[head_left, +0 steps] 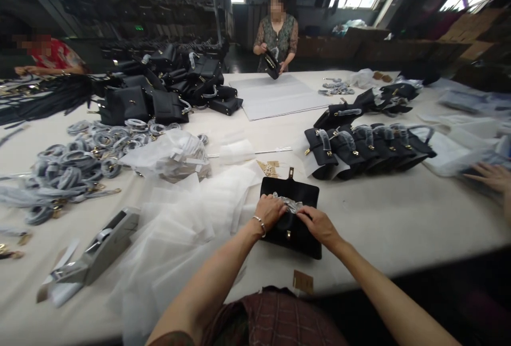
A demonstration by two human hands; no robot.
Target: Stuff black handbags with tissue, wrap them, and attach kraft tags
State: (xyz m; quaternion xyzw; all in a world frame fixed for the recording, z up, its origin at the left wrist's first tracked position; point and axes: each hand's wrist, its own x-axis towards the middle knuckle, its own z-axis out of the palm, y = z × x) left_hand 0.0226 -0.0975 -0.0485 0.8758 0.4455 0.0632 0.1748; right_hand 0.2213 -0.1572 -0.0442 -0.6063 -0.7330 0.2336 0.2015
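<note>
A black leather handbag (pixel 290 191) lies flat on the white table (pixel 379 218) right in front of me, its gold clasp facing up. Crumpled clear plastic wraps its handle (pixel 289 204). My left hand (pixel 270 213) and my right hand (pixel 319 227) both press on the bag, fingers curled at the wrapped handle. Part of the bag lies hidden under my hands. Translucent white film sheets (pixel 175 234) spread just left of my left hand. A small kraft paper tag (pixel 303 282) lies near the table edge below the bag.
A grey tape dispenser (pixel 106 245) stands at the left, beside coils of plastic-wrapped straps (pixel 75 165). Rows of black handbags (pixel 367 149) lie at right, with more piled (pixel 167 93) at the back. Co-workers' hands (pixel 491 175) and a standing person (pixel 277 34) work around the table.
</note>
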